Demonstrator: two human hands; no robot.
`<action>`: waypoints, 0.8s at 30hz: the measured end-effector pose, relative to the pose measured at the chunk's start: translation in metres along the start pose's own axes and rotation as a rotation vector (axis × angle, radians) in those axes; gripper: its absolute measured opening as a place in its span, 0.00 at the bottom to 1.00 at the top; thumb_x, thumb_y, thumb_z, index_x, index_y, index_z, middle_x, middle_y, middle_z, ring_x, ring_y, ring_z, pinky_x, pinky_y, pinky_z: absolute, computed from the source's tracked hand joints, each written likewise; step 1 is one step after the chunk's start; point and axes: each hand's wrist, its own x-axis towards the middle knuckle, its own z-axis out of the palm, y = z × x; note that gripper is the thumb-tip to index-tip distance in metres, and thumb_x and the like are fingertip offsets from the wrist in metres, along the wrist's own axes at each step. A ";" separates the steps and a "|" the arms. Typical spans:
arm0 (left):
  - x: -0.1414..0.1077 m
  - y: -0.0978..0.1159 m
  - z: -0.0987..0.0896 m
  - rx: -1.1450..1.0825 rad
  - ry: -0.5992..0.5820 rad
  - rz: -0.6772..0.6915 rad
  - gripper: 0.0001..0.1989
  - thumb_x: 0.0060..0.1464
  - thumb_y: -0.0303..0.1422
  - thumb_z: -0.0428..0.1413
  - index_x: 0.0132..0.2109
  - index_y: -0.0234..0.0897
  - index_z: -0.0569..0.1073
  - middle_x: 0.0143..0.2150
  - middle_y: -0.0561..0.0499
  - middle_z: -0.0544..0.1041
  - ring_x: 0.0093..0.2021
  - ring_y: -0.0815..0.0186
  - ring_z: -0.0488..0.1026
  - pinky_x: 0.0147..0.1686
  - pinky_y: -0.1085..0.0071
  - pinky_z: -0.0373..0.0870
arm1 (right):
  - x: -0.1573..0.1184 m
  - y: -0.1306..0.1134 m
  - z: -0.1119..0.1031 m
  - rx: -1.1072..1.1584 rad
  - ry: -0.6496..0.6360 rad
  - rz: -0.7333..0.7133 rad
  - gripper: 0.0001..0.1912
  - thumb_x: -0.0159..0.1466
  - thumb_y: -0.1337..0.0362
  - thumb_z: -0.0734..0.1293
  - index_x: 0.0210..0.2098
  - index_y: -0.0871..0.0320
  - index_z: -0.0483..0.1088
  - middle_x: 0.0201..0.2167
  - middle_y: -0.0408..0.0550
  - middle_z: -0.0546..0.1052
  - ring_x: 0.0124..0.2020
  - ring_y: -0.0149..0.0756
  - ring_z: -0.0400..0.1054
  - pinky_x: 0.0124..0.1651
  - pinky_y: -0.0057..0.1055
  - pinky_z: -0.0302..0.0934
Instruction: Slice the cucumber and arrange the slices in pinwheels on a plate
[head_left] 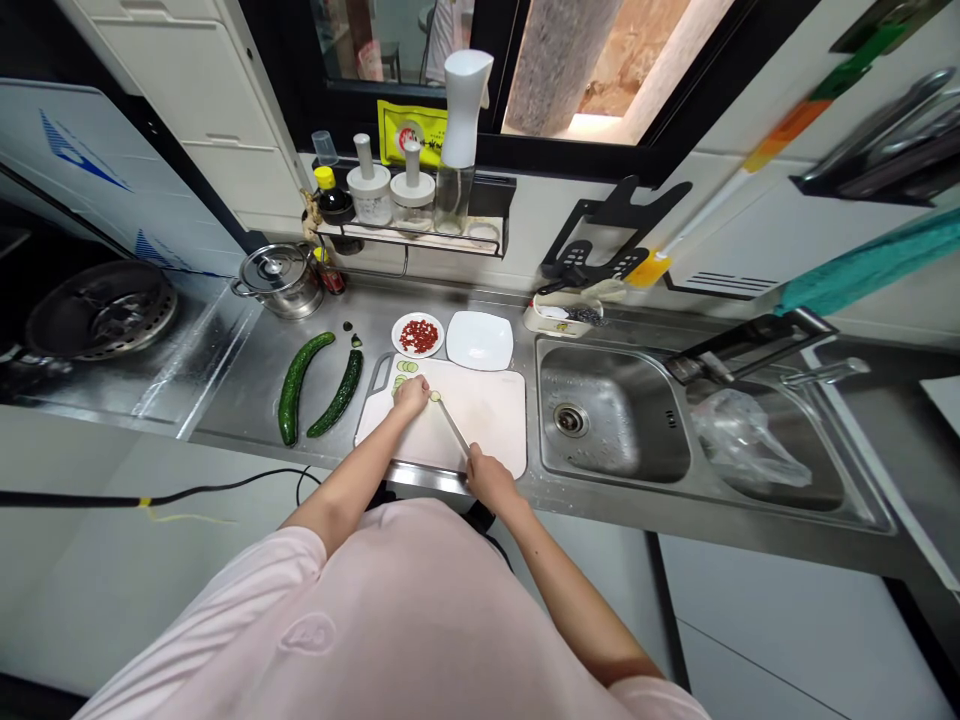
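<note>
Hands [412, 396] around cucumber slice [436, 397]

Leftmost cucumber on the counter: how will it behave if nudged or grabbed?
The leftmost cucumber is probably stiff, since it looks thick and plump. Its curved shape should make it rock or swivel more than roll far across the counter. The glossy skin may be a bit slippery.

A pale pink top [442, 620] with short, loosely creased sleeves [259, 565] was worn across the bottom of the frame, and its fabric was marked at lower left of centre by a small, oval, tone-on-tone emblem [308, 634].
</note>
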 end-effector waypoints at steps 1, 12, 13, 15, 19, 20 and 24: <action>0.000 0.000 0.000 0.000 0.000 0.001 0.07 0.54 0.36 0.53 0.41 0.44 0.72 0.44 0.49 0.76 0.44 0.63 0.70 0.40 0.71 0.63 | -0.001 0.001 0.001 0.000 0.002 0.003 0.12 0.67 0.67 0.51 0.49 0.57 0.57 0.36 0.54 0.75 0.38 0.41 0.71 0.36 0.29 0.54; 0.001 0.000 0.001 -0.001 -0.012 -0.010 0.08 0.54 0.36 0.54 0.41 0.44 0.72 0.44 0.50 0.76 0.43 0.63 0.71 0.40 0.71 0.63 | 0.007 -0.002 0.002 -0.018 0.011 -0.003 0.11 0.67 0.66 0.53 0.49 0.58 0.57 0.36 0.54 0.75 0.38 0.41 0.71 0.35 0.29 0.54; 0.001 0.000 0.001 -0.001 -0.011 -0.009 0.08 0.54 0.36 0.54 0.41 0.44 0.72 0.44 0.50 0.76 0.43 0.63 0.71 0.40 0.70 0.63 | 0.008 -0.003 0.000 -0.018 0.007 -0.004 0.11 0.67 0.66 0.53 0.49 0.58 0.57 0.37 0.54 0.75 0.38 0.41 0.71 0.35 0.29 0.54; 0.002 -0.001 0.002 -0.001 -0.009 -0.008 0.07 0.53 0.37 0.54 0.41 0.44 0.72 0.43 0.50 0.76 0.43 0.63 0.71 0.40 0.70 0.63 | 0.009 -0.006 -0.004 -0.014 -0.003 -0.007 0.11 0.67 0.66 0.52 0.49 0.58 0.57 0.37 0.55 0.75 0.39 0.42 0.71 0.35 0.30 0.54; 0.003 -0.001 0.001 -0.002 -0.009 -0.008 0.06 0.53 0.36 0.54 0.40 0.44 0.71 0.43 0.50 0.77 0.43 0.63 0.71 0.40 0.71 0.63 | 0.010 -0.010 -0.012 -0.009 -0.002 -0.016 0.11 0.68 0.66 0.51 0.48 0.58 0.57 0.38 0.56 0.74 0.39 0.42 0.70 0.34 0.30 0.54; 0.003 0.000 0.001 -0.003 -0.011 -0.010 0.06 0.53 0.36 0.54 0.40 0.44 0.71 0.43 0.50 0.77 0.43 0.63 0.71 0.40 0.71 0.63 | 0.010 -0.011 -0.013 -0.010 -0.001 -0.017 0.11 0.68 0.66 0.51 0.48 0.58 0.56 0.38 0.56 0.74 0.39 0.42 0.70 0.34 0.30 0.54; 0.002 0.001 -0.001 -0.004 -0.018 -0.012 0.07 0.53 0.37 0.55 0.40 0.43 0.71 0.43 0.50 0.77 0.43 0.64 0.71 0.40 0.72 0.63 | 0.009 -0.013 -0.015 -0.012 0.004 -0.019 0.11 0.68 0.66 0.51 0.48 0.58 0.56 0.39 0.56 0.75 0.39 0.41 0.70 0.34 0.30 0.54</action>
